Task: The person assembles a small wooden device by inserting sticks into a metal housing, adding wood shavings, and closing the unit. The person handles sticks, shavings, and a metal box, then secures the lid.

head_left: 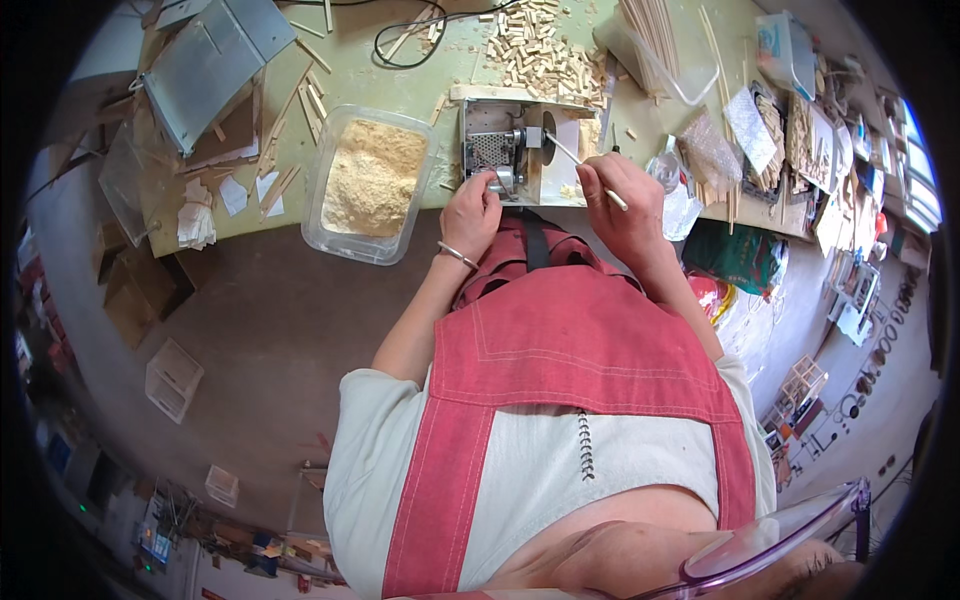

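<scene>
A small open metal box machine point(497, 186) stands at the table's near edge, with a perforated motor housing and a dark round disc point(548, 140). My right hand point(628, 205) is closed on a thin pale stick point(566, 149), which slants up to the left. Its far end reaches the disc; whether they touch I cannot tell. My left hand point(470, 212) is closed at the machine's near left corner, its fingertips by a small silvery part. What those fingers grip, if anything, is hidden.
A clear plastic tub point(312, 215) of sawdust stands left of the machine. Behind it lies a heap of short wooden pieces point(545, 50). Long sticks point(655, 40) stand in a clear container at back right. A black cable point(378, 45) loops on the green table point(345, 75).
</scene>
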The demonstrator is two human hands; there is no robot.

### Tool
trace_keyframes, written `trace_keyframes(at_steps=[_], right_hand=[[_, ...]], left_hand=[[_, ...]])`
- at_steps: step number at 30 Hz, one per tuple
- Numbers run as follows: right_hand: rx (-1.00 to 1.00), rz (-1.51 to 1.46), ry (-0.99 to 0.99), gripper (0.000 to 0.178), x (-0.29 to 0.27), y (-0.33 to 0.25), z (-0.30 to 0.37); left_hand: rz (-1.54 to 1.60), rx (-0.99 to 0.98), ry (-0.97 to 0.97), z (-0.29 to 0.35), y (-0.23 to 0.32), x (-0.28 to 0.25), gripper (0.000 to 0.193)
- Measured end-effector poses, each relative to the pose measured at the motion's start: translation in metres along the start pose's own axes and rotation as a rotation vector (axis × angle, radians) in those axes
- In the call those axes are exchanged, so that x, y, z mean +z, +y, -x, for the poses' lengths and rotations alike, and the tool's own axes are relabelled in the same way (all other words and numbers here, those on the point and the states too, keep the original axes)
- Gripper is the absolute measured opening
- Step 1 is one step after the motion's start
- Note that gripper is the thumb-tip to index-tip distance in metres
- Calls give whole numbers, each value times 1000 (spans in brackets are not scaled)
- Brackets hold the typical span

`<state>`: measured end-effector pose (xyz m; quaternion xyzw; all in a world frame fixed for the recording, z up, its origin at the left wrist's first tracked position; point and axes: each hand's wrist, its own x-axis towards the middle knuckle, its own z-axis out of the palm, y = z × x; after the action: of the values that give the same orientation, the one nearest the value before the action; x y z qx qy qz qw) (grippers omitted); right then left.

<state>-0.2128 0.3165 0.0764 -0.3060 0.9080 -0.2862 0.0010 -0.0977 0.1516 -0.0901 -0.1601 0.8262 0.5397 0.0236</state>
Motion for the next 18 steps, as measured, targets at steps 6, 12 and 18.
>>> trace_keyframes(at_steps=[6, 12, 18], right_hand=[[-7, -27, 50, 15, 2, -4, 10], [-17, -6, 60, 12, -1, -5, 16], [17, -74, 118, 12, -8, -1, 28]], left_hand=[[42, -61, -40, -1, 1, -5, 26], [23, -69, -63, 0, 2, -8, 25], [-11, -50, -116, 0, 7, -6, 24]])
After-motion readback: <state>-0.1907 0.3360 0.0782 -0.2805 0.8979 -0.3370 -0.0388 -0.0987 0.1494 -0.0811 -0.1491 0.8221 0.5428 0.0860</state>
